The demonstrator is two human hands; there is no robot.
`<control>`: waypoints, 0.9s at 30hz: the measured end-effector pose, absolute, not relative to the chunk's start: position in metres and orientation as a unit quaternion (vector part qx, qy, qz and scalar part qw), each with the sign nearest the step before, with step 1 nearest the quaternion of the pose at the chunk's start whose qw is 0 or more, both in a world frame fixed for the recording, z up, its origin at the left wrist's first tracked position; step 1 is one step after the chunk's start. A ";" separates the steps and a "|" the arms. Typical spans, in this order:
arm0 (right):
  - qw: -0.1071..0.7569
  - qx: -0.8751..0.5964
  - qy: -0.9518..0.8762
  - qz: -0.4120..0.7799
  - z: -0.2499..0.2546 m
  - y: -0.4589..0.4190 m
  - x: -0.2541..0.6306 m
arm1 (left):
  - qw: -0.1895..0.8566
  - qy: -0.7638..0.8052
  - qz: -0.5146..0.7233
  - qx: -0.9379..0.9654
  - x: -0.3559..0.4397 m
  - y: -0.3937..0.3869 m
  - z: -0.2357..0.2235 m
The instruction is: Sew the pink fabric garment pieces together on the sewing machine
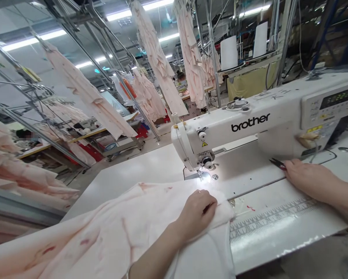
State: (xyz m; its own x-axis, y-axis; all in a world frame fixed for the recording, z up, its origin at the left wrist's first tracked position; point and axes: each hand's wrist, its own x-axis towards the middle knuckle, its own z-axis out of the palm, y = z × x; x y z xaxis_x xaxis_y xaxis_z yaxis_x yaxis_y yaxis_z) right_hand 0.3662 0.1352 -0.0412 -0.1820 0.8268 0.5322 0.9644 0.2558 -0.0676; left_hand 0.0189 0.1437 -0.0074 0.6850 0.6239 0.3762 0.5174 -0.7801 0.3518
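Observation:
Pale pink fabric point(104, 228) with reddish blotches spreads over the table, its upper edge close to the lit needle area point(203, 177) of a white Brother sewing machine point(246, 126). My left hand point(198, 209) rests on the fabric just in front of the needle, fingers curled down and closed on the cloth; the fingertips are partly hidden. At the right, by the base of the machine's arm, my right hand point(300, 174) is closed around small dark thread snips point(277, 163), whose blades point left, away from the fabric.
A printed ruler strip point(273, 217) runs along the table's front. Similar pink pieces point(87, 93) hang from metal rails on the left and behind. White thread cones point(229, 53) stand at the back right. Other people sit at distant workstations.

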 end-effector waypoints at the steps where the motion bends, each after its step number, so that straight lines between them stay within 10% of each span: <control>1: 0.230 -0.592 -0.759 -0.141 -0.041 0.136 0.363 | 0.109 0.314 0.246 0.910 0.019 0.144 -0.008; 16: 0.264 -0.343 -0.888 -0.155 -0.001 0.135 0.242 | 0.098 0.295 0.269 0.912 0.016 0.142 -0.010; 27: 0.238 -0.422 -0.858 -0.171 -0.011 0.174 0.251 | 0.118 0.344 0.249 0.898 0.014 0.127 -0.006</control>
